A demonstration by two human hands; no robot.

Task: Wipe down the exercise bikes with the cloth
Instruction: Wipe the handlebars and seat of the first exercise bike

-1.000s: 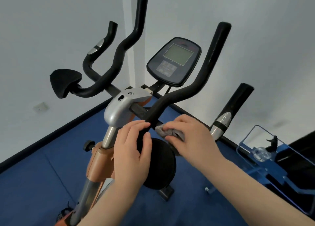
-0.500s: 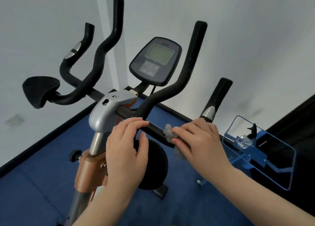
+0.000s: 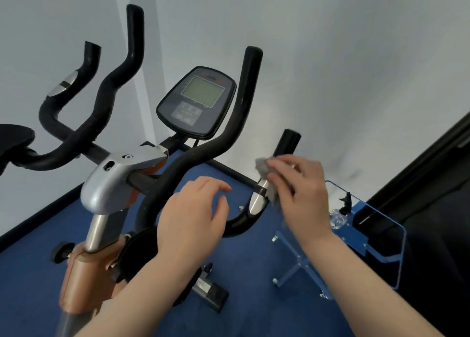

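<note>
At the far left a black elbow pad (image 3: pixel 14 138) sits on the end of the exercise bike's (image 3: pixel 109 184) handlebar, whose black foam grips curve upward. A grey housing tops the bike's copper-coloured column, and the console (image 3: pixel 197 102) with its pale screen stands behind the centre against the white wall. The left hand (image 3: pixel 190 222) hovers in front of the inner right handlebar loop, fingers loosely curled and holding nothing; whether it touches the bar cannot be told. Further right, the right hand (image 3: pixel 302 191) grips the grey cloth (image 3: pixel 267 176), bunched under its fingers, and presses it against the outer right grip beside its silver sensor plate (image 3: pixel 256 199). The two hands are apart. A blue metal frame (image 3: pixel 376 235) stands on the blue floor (image 3: pixel 241 311) at the right.
</note>
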